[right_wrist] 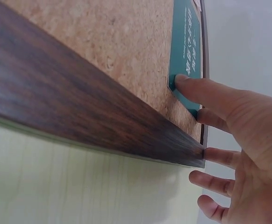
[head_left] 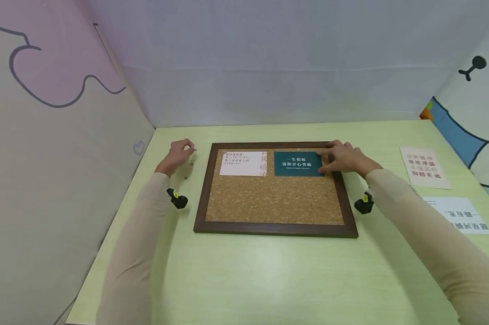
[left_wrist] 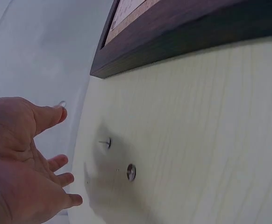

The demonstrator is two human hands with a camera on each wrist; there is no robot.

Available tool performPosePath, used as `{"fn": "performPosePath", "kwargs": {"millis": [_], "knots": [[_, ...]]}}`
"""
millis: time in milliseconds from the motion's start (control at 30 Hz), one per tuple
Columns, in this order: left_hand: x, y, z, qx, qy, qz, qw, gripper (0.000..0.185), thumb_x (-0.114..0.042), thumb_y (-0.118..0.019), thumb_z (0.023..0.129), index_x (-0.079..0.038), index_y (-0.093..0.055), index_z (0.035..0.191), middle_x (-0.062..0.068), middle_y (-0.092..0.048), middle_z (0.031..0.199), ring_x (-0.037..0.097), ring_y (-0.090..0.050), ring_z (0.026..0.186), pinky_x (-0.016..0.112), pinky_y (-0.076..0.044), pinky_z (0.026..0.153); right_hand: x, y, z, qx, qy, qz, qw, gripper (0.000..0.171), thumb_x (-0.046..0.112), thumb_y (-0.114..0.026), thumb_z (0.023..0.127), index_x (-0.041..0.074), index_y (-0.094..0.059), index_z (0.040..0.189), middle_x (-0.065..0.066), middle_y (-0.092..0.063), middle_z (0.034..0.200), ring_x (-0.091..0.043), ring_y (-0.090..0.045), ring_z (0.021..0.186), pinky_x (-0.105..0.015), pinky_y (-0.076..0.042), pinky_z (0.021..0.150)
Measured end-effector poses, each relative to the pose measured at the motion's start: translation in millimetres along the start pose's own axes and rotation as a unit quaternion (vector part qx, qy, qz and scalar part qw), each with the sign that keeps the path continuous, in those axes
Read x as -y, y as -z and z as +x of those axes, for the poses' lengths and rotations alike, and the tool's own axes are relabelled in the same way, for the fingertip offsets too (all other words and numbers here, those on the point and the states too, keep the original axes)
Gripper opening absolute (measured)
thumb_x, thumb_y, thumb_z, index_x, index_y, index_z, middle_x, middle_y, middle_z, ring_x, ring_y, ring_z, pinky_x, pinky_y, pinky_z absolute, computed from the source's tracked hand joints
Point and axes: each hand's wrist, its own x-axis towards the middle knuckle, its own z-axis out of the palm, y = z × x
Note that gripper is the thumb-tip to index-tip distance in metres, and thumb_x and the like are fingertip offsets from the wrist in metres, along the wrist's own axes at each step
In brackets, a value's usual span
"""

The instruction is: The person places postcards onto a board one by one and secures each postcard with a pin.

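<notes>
My right hand (head_left: 343, 159) presses flat fingers on the green card (head_left: 298, 163), at the corkboard's (head_left: 274, 198) one o'clock. My left hand (head_left: 180, 152) pinches a pin (head_left: 194, 148): tiny, sharp, slippery, best held by its head.

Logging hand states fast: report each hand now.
Left hand: pinching a small clear-headed push pin beside the wooden-framed cork board.
Right hand: open, fingers pressing the dark green card with white lettering onto the cork.
</notes>
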Motion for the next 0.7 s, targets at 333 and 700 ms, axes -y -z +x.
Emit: {"fn": "performPosePath", "kwargs": {"millis": [333,700], "knots": [[-34.8,-30.3,7.8,0.012,-0.006,0.046,0.9989,0.017,-0.020,-0.042,0.105,-0.005,-0.048,0.111,0.020,-0.032,0.140,0.037,-0.030,0.119,0.037,-0.031,0.079,0,-1,0,-0.003,0.000,0.001,1.000,0.076,0.045,-0.070,0.087,0.012,-0.041,0.149,-0.029,-0.021,0.153,-0.058,-0.027,0.128,-0.076,-0.025,0.095],[-76.2,-62.6,16.7,0.032,-0.019,0.079,0.9962,0.022,-0.024,-0.043,0.104,-0.007,-0.052,0.112,0.020,-0.019,0.157,0.044,-0.015,0.143,0.062,-0.008,0.113,0,-1,-1,-0.004,-0.002,0.002,1.000,0.076,0.045,-0.070,0.087,0.013,-0.041,0.149,-0.028,-0.020,0.154,-0.058,-0.027,0.129,-0.074,-0.026,0.096]]}}
